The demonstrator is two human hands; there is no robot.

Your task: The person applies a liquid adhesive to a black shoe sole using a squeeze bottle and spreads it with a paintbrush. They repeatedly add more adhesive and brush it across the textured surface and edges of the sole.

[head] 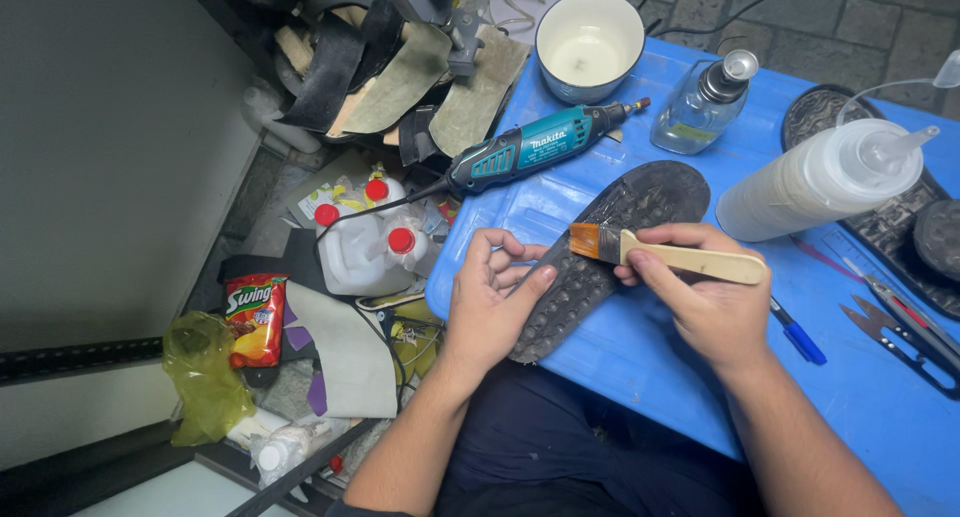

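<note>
A black rubber shoe sole (640, 202) lies studded side up on the blue plastic table (640, 357), its heel end over the table's near edge. My left hand (490, 302) grips that heel end, thumb on top of the studs. My right hand (710, 302) holds a flat paintbrush (665, 254) by its pale wooden handle. The orange-brown bristles rest on the middle of the sole.
A teal rotary tool (535, 149), a white bowl (588, 42), a clear pump bottle (702, 102) and a white squeeze bottle (815, 177) stand at the back. Thread snips (900, 327), a blue pen (800, 337) and more soles lie right. Jugs (365, 247) and scraps crowd the floor on the left.
</note>
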